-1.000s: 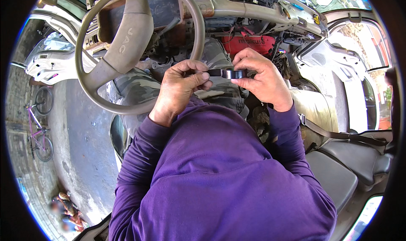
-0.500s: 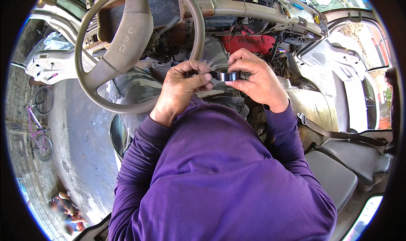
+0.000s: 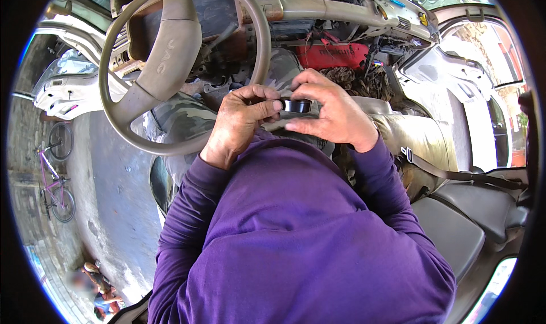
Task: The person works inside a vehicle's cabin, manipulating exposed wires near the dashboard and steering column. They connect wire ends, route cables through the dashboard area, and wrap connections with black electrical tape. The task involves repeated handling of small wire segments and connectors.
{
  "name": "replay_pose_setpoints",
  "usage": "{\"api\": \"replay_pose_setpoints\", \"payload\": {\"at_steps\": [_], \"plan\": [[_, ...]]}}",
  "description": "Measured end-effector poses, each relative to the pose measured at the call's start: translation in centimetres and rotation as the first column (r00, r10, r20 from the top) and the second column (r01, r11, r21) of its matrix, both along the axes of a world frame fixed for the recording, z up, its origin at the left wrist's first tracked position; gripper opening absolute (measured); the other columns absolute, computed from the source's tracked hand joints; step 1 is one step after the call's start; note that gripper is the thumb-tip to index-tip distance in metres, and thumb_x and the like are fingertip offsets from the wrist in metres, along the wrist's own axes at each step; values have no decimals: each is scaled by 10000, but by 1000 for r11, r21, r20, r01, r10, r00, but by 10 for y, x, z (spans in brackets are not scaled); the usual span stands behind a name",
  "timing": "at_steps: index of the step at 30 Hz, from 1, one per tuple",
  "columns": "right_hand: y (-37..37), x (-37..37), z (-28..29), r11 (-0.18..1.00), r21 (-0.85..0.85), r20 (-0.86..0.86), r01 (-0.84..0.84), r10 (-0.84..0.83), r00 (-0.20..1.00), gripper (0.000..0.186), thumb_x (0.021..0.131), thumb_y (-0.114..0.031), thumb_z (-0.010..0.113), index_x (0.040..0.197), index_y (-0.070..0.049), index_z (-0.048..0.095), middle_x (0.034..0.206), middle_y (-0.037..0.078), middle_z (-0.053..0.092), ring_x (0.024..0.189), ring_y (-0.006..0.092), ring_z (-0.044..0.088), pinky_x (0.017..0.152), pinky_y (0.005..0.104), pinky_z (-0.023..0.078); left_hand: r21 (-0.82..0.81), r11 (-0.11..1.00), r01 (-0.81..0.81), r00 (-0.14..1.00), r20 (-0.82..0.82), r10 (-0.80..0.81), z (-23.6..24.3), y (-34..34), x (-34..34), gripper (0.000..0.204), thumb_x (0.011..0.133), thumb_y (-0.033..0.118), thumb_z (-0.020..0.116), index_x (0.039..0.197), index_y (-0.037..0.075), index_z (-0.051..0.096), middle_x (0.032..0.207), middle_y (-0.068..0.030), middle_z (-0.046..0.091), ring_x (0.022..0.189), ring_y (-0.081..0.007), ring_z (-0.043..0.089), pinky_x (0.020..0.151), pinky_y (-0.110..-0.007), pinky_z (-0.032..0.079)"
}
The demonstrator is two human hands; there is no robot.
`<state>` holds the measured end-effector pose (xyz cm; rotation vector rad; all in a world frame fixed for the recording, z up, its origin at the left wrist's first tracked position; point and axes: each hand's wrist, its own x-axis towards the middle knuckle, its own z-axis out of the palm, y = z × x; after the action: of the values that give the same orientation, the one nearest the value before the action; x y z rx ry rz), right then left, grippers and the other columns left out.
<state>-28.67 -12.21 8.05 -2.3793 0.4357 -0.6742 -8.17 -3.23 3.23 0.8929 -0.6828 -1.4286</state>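
Note:
A roll of black electrical tape (image 3: 297, 105) sits between my two hands, above my lap and right of the steering wheel. My left hand (image 3: 244, 113) is closed, thumb and forefinger pinching the roll's left side, where a short dark piece shows; whether that is tape or another thing is unclear. My right hand (image 3: 335, 108) is open around the roll's right side. Its thumb stands apart below the tape and its fingers curve above it; a finger may touch the roll's right edge.
The steering wheel (image 3: 261, 56) is at upper left. Beyond my hands, the stripped dashboard (image 3: 335, 10) shows loose wires and a red packet (image 3: 333, 56). A seat belt (image 3: 449, 175) crosses the grey seat (image 3: 446, 233) at right. Outside at left are a bicycle (image 3: 54, 176) and people.
My right hand has loosened from the tape roll, its thumb dropping away below. The roll has shifted left, closer to my left hand, which stays pinched.

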Motion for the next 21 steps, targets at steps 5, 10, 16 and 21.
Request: {"api": "replay_pose_setpoints", "payload": {"at_steps": [5,10,16,21], "plan": [[3,-3,-6,998,-66,3,25,-25,1000,285,803,-199,821,985,-21,694,1116,108,570,1045,295,605,885,390,497,22,1000,-20,999,44,20,1,4,3,128,863,-45,735,980,-11,695,869,-70,695,714,-125,621,664,-250,504],[-21,-57,-1,999,-43,-55,13,-15,998,234,767,-82,793,971,-34,689,1173,103,526,1116,277,564,943,373,470,-17,992,-127,990,64,128,14,14,22,101,862,-52,731,947,-25,684,840,-71,674,716,-137,620,689,-252,509],[-13,-59,-2,991,19,-139,135,-131,982,211,761,-35,753,932,-3,634,1054,93,526,1013,256,564,885,360,464,-30,995,-94,992,83,96,22,15,25,111,854,-48,742,942,-19,682,812,-64,656,720,-130,620,695,-248,516],[-36,-90,-18,985,168,171,46,-75,982,239,793,-27,795,968,-6,634,1093,74,540,1067,225,571,953,339,451,-48,991,-124,988,90,128,31,35,46,115,858,-80,715,947,-24,667,887,-86,667,724,-146,641,707,-256,538]]}}
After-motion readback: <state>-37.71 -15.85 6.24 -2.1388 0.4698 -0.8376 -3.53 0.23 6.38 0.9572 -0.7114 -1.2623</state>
